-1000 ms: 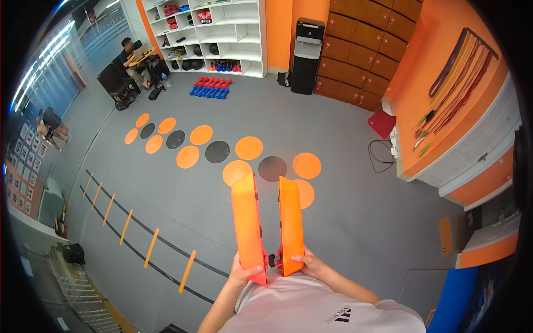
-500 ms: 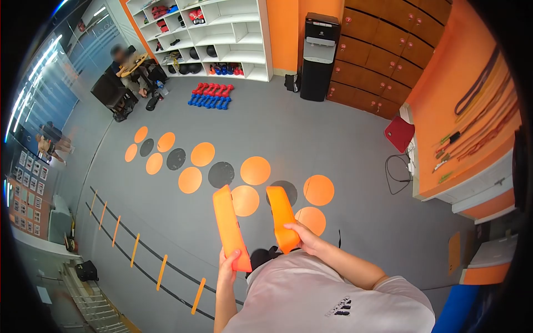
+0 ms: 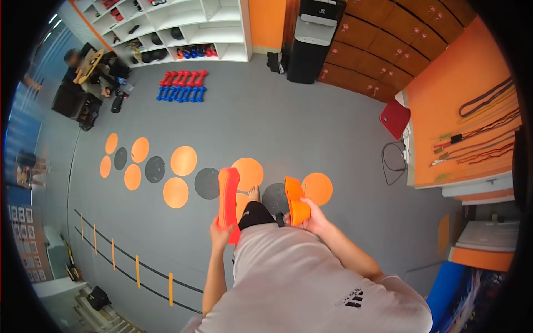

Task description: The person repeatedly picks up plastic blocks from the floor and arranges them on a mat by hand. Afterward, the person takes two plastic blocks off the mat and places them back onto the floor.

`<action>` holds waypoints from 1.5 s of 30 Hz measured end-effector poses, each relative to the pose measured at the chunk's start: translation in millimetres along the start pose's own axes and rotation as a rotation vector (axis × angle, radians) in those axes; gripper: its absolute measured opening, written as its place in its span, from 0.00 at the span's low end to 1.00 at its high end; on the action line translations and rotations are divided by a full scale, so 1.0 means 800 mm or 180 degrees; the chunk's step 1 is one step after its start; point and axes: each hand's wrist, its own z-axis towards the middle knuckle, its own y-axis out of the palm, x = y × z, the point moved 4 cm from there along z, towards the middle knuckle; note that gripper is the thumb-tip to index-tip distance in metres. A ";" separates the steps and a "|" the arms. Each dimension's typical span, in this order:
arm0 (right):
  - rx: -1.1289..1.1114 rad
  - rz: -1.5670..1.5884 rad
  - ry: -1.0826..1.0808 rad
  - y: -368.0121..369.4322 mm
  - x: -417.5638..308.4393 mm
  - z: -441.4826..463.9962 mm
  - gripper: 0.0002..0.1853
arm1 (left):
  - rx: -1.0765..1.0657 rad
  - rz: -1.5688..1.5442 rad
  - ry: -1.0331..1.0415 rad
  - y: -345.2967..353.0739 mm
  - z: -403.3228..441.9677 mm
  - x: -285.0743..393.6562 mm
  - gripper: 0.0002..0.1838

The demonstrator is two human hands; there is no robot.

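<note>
My left hand (image 3: 221, 233) is wrapped round the lower part of a long red-orange plastic piece (image 3: 229, 194), which points away from me over the floor. In my right hand (image 3: 315, 218) is a shorter-looking orange plastic piece (image 3: 295, 198), gripped near its lower end. The two pieces are apart from each other. What kind of equipment they are, I cannot make out. Between them my bare foot (image 3: 254, 193) shows beside an orange floor dot (image 3: 247, 173). A black floor dot (image 3: 275, 197) lies partly behind the right piece.
Orange and black dots run across the grey floor. A ladder marking (image 3: 137, 272) lies at left. Red and blue dumbbells (image 3: 182, 86) sit before white shelves (image 3: 194, 34). A person (image 3: 89, 72) sits at far left. A black water dispenser (image 3: 312, 41) and brown lockers (image 3: 383, 50) stand behind.
My view has moved forward and turned slightly; the dots have shifted left. My leg and bare foot have come into view. Both pieces are still held, with the right one moved rightward and tilted.
</note>
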 end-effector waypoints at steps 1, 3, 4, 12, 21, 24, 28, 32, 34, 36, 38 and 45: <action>0.0124 -0.0023 -0.0110 0.018 -0.020 0.010 0.27 | -0.0027 0.0141 0.0064 -0.006 0.047 0.026 0.34; 0.0352 -0.0126 -0.0340 0.053 -0.067 0.031 0.27 | -0.0126 0.0236 0.0215 -0.009 0.141 0.068 0.34; 0.0354 -0.0122 -0.0552 0.062 -0.090 0.047 0.27 | -0.0196 0.0206 0.0292 -0.008 0.191 0.078 0.35; 0.1157 -0.0421 -0.2833 0.104 -0.244 0.140 0.22 | -0.0207 0.0855 -0.0345 0.034 0.495 0.113 0.33; 0.1965 -0.2227 -0.1783 -0.003 -0.457 0.446 0.25 | -0.0089 0.2437 -0.1222 0.131 0.780 0.037 0.36; 0.1908 -0.2324 -0.0441 -0.077 -0.508 0.603 0.26 | -0.0484 0.2926 -0.1695 0.175 0.901 -0.046 0.36; 0.1604 -0.1956 0.1195 -0.229 -0.523 0.849 0.27 | -0.1137 0.2874 -0.1988 0.243 1.064 -0.130 0.36; 0.1875 -0.2198 0.1348 -0.270 -0.557 1.040 0.27 | -0.1397 0.3442 -0.1038 0.334 1.204 -0.236 0.35; 0.2024 -0.2510 0.1040 -0.267 -0.574 1.115 0.28 | -0.1526 0.3571 -0.1072 0.390 1.258 -0.249 0.30; 0.2268 -0.2729 0.0727 -0.287 -0.560 1.181 0.35 | -0.1387 0.3468 -0.1058 0.422 1.293 -0.280 0.38; 0.2429 -0.2911 0.0645 -0.306 -0.547 1.230 0.42 | -0.1335 0.3399 -0.1158 0.456 1.318 -0.301 0.37; 0.2663 -0.3483 0.0337 -0.338 -0.547 1.305 0.49 | -0.1071 0.2866 -0.0690 0.521 1.356 -0.366 0.40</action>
